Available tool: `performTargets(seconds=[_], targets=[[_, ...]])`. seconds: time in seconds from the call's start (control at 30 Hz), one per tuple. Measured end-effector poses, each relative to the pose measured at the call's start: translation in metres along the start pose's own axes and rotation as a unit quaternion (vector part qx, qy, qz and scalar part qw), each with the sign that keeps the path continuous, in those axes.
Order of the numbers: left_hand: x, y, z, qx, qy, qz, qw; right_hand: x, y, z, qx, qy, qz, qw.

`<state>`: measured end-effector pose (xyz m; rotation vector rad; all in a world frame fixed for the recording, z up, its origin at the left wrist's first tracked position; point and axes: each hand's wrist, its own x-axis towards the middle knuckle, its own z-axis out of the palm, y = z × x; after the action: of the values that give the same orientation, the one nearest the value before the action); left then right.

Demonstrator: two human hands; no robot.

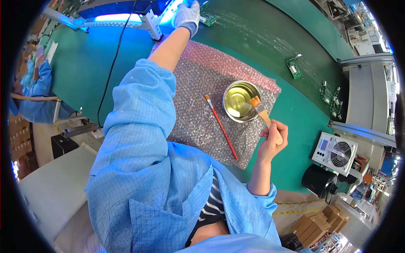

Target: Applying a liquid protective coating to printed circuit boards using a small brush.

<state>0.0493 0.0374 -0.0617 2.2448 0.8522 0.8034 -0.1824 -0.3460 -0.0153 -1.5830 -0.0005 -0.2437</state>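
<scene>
We see 2 hands at different places. The right hand (275, 137) grasps a flat brush (264, 116) by its wooden handle, and the orange bristles are at the right rim of a metal bowl (224, 100). In this bowl there is a clear yellowish liquid (236, 103); whether the bristles touch the bowl or the liquid, we cannot tell. The left hand (187, 17), in a white glove, reaches far forward to the blue-lit metal frame (152, 25), just beside a green circuit board (207, 17). We cannot tell if its fingers grasp something or are free.

The bowl stands on a sheet of bubble wrap (190, 105), and 1 thin red brush (222, 130) lies to the left of it, untouched. Further right, more circuit boards (294, 68) rest on the dark green strip.

In our judgement, the step in hand is to keep the brush ready at the bowl while the other hand attends to the lit place. The next move would probably call for a steady wrist, so that no liquid drips onto the wrap.
</scene>
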Motion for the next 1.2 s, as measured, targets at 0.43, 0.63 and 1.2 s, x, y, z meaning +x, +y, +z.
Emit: performTargets(seconds=[0.43, 0.63, 1.2], targets=[[-0.127, 0.184, 0.103, 0.096, -0.352, 0.282, 0.887, 0.020, 0.008, -0.040, 0.054, 0.152, -0.022, 0.987], [-0.183, 0.237, 0.153, 0.140, -0.367, 0.359, 0.847, 0.004, 0.022, -0.074, 0.046, 0.199, 0.016, 0.979], [-0.126, 0.063, -0.035, -0.455, -0.554, -0.214, 0.663, 0.026, 0.012, -0.027, -0.030, -0.033, 0.078, 0.996]])
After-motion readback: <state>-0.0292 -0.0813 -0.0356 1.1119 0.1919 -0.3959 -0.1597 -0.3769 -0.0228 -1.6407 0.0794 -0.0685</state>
